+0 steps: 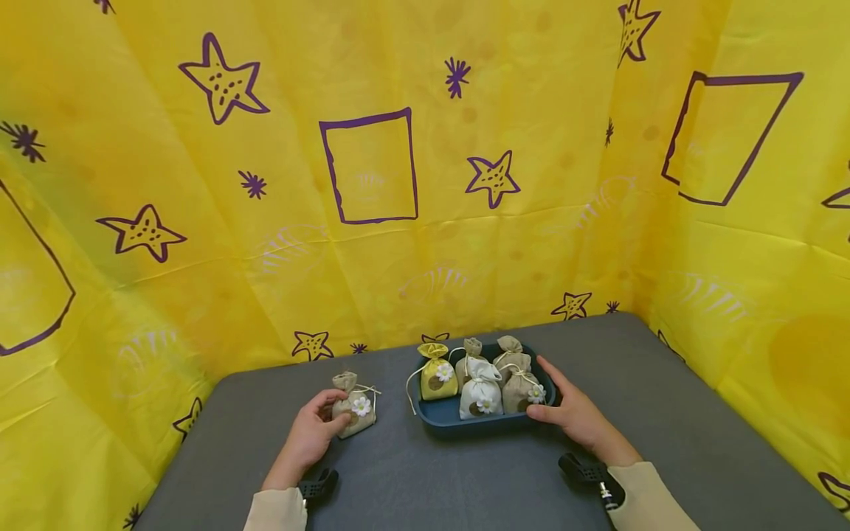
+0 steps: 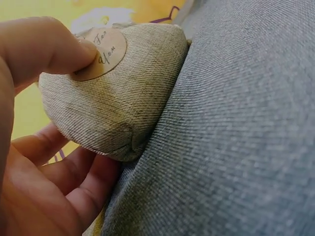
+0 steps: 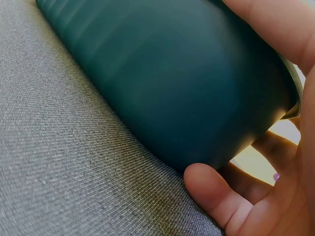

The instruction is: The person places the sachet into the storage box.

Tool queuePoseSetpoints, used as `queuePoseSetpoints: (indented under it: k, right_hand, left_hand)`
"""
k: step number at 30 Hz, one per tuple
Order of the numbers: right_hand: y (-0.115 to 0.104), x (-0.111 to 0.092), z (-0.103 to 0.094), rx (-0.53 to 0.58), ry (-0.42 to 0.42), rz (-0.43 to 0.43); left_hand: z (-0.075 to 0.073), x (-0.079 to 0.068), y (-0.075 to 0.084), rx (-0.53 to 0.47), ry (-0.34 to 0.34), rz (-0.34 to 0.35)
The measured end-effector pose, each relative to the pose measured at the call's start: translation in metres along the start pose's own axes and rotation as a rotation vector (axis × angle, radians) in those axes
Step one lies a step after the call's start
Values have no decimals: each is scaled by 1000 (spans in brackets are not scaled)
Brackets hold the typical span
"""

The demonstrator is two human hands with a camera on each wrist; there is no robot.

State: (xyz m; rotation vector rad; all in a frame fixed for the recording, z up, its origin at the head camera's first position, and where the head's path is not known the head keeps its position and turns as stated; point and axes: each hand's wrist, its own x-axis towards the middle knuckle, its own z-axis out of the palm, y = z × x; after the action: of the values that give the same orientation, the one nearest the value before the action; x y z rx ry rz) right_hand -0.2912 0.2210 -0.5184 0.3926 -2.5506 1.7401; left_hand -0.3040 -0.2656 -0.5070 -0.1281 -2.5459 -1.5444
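Observation:
My left hand grips a small beige cloth pouch at the left of the table, thumb on its round brown label, fingers behind it. The pouch has a white flower and a tied neck; in the left wrist view its base touches the grey cloth. My right hand holds the right end of a dark blue-green tray, thumb at the front corner and fingers around the end wall. Inside the tray stand a yellow pouch, a white pouch and several beige pouches.
A grey cloth covers the table. Yellow curtains with purple starfish drawings hang behind and at both sides. A gap of table lies between the held pouch and the tray. A cord from the yellow pouch hangs over the tray's left rim.

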Motion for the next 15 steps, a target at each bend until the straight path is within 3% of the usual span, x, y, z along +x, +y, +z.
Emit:
queuePoseSetpoints:
  k: [15]
  right_hand:
    - [-2,0,0,14,-8,6]
  left_hand:
    - [-3,-2,7,-94,81,36]
